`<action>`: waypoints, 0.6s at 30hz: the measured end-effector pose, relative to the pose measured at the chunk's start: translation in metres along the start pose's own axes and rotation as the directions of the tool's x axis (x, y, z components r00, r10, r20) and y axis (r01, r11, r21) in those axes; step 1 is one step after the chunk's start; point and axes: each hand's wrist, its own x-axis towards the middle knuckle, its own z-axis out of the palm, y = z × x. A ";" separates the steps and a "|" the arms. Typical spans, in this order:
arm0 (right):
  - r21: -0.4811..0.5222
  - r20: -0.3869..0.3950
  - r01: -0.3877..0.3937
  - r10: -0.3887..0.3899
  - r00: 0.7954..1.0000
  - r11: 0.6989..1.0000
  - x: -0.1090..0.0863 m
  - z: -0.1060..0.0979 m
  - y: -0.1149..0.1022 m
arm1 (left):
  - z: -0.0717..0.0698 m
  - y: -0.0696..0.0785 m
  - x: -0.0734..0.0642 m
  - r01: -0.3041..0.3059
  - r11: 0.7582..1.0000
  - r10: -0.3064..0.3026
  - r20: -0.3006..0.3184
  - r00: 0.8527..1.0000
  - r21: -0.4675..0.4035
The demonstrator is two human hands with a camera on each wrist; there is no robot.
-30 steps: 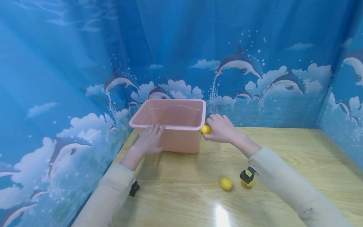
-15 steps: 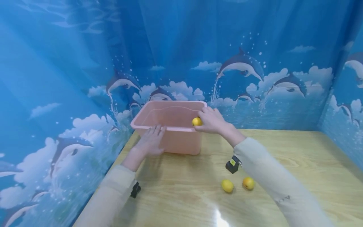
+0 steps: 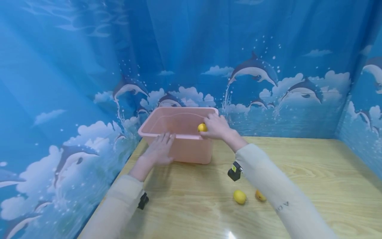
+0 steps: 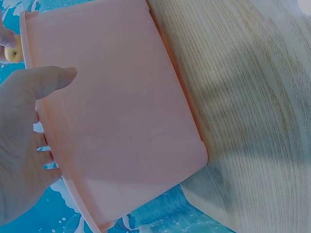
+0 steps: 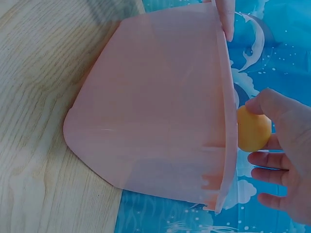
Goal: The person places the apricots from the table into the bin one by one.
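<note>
My right hand [image 3: 218, 127] holds a round orange-yellow fruit [image 3: 202, 127] above the pink plastic bin [image 3: 191, 151], near its right front corner. In the right wrist view, thumb and index finger pinch the fruit [image 5: 253, 128] just past the bin's rim, while the other fingers extend below it. My left hand [image 3: 159, 149] rests at the front rim, fingers fairly straight and spread across the edge. Its thumb [image 4: 56, 80] lies along the outer wall in the left wrist view. The bin's floor is hidden behind its front wall.
On the wooden table [image 3: 292, 159] lie a lemon [image 3: 239, 197] and an orange-yellow fruit [image 3: 260, 196], the latter partly covered by my right sleeve [image 3: 277, 186]. A blue dolphin-print curtain [image 3: 268, 39] closes off the back and sides, close behind the bin.
My right hand has carried the fruit left and up, from beside the bin's right wall to over its opening. The left hand has stayed at the front rim.
</note>
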 end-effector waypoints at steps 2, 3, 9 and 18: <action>-0.009 0.003 0.000 0.000 1.000 1.000 0.001 0.001 0.000 | 0.000 0.000 0.000 -0.005 1.000 0.005 -0.001 1.000 0.006; -0.013 0.006 -0.001 0.001 1.000 1.000 0.001 0.001 0.000 | 0.000 0.000 0.000 -0.008 1.000 0.008 -0.002 1.000 0.010; -0.026 -0.016 0.001 -0.001 1.000 1.000 -0.003 -0.001 0.003 | 0.002 -0.001 0.001 -0.022 1.000 0.022 -0.011 1.000 0.016; -0.002 -0.040 0.027 -0.027 0.999 1.000 -0.021 -0.002 0.012 | 0.002 -0.001 0.001 -0.028 0.999 0.029 -0.031 0.999 0.026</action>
